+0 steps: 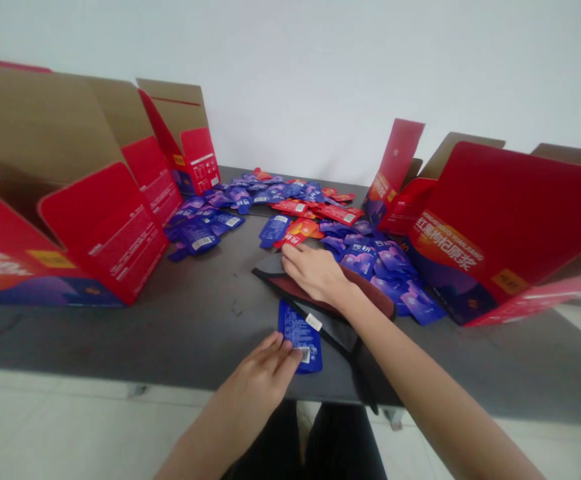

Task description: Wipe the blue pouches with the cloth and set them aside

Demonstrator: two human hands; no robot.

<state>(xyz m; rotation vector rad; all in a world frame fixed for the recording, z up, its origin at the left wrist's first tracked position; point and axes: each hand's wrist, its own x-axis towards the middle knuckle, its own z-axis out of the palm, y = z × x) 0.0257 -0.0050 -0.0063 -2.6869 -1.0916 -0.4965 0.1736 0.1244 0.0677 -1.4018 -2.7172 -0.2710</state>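
My left hand (265,368) lies near the table's front edge, its fingertips on the lower left part of a blue pouch (297,330) with small print and a barcode. Farther back, my right hand (315,270) reaches over a dark bag (370,288) with a brown panel and black trim. Its fingertips touch the lower end of a red and orange pouch (297,231); whether they grip it is unclear. The bag's black strap, bearing a white label (313,322), crosses the blue pouch.
Open red cartons stand at the left (105,233) and right (495,233) of the grey table (195,300). Blue pouches (197,235) and red pouches (337,213) are heaped between them. A white wall (295,80) rises behind.
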